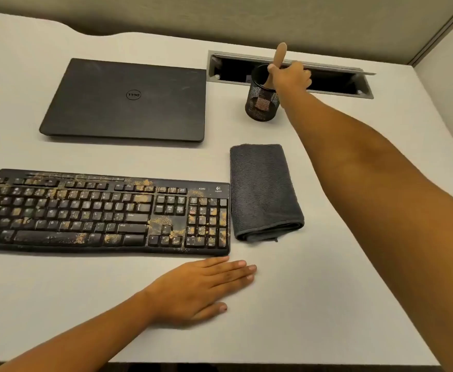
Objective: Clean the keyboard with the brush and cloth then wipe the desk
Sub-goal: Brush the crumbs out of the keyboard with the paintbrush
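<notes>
Black keyboard (104, 213), full-size with a number pad, lies flat on the left half of the tabletop (314, 304), parallel to the near edge, its left end cut off by the frame. Tan, sandy debris covers many keys and the casing, heaviest around the arrow keys and the number pad.

Dark grey cloth (264, 189), folded into a rectangle, lies flat just beside the keyboard's right end; whether the two touch cannot be told.

Wooden-handled brush (279, 53) stands head-down and slightly tilted in a black mesh cup (261, 103) near the far edge, toward the far right corner. Its brownish head shows through the mesh.

Right hand (291, 76), arm fully extended across the tabletop, has its grip clamped on the brush handle just above the cup rim; the handle's rounded top projects above the hand.

Left hand (193, 288) rests palm-down on the tabletop just in front of the keyboard's near right corner, grip apart, fingers straight and together, holding nothing.

Closed black laptop (126, 100) lies beyond the keyboard. A grey-framed cable slot (335, 81), lid raised, runs along the far edge behind the cup.
</notes>
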`<state>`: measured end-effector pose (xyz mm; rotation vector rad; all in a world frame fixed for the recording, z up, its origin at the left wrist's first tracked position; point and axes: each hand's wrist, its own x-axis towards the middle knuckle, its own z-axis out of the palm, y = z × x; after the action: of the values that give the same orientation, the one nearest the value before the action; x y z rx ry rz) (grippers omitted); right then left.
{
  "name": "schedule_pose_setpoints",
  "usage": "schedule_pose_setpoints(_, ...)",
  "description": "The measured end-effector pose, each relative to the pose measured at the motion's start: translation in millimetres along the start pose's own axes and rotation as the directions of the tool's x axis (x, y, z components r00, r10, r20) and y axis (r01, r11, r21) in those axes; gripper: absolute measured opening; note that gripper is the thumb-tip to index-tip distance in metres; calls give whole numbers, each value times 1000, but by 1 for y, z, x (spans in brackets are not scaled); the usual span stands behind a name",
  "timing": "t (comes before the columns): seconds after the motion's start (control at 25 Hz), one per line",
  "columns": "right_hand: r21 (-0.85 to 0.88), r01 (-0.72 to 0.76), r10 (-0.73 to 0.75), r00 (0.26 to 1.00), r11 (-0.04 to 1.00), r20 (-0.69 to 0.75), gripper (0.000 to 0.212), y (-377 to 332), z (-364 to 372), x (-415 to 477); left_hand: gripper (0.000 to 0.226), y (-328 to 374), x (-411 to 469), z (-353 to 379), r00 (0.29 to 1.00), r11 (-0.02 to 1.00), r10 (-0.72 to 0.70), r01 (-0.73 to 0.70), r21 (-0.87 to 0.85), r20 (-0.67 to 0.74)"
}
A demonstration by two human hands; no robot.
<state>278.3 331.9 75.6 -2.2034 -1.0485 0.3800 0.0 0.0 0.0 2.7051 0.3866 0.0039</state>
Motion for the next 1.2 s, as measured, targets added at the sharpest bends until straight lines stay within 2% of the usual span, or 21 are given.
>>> schedule_pose_setpoints(0.12,15,112,-112,994,994,-15,36,-3,0,0,59,-3,1,1,1000,999,-2,2,40,-6)
schedule_pose_setpoints(0.32,150,283,-247,943,947,-224,18,0,4,-10,59,-3,1,3,1000,1000,-1,1,30,7)
schedule_pose_setpoints(0.4,190,397,-333,895,898,-295,15,4,-2,-25,59,-4,1,4,1000,999,-5,4,36,8)
schedule_pose_setpoints(0.52,237,567,-419,779,789,-466,13,9,-17,-61,58,-3,0,4,1000,999,-11,10,31,6)
schedule_pose_setpoints(0.6,215,653,-476,704,727,-527,8,13,-26,-90,58,-3,0,4,1000,1000,-4,4,16,5)
schedule_pose_setpoints(0.8,227,776,-610,610,588,-506,11,26,-39,-172,57,-3,-1,6,1000,1000,-13,13,17,14)
schedule_pose_setpoints(0.92,269,760,-620,642,591,-451,14,30,-41,-223,54,-4,-1,6,1000,1000,-10,10,-9,-13)
schedule_pose_setpoints(1.08,330,719,-630,695,611,-347,15,25,-38,-282,48,-8,-13,-2,992,982,-72,52,-181,-107)
schedule_pose_setpoints(1.2,347,716,-659,696,606,-284,10,8,-25,-319,40,-21,-59,-18,957,976,-144,95,-196,-251)
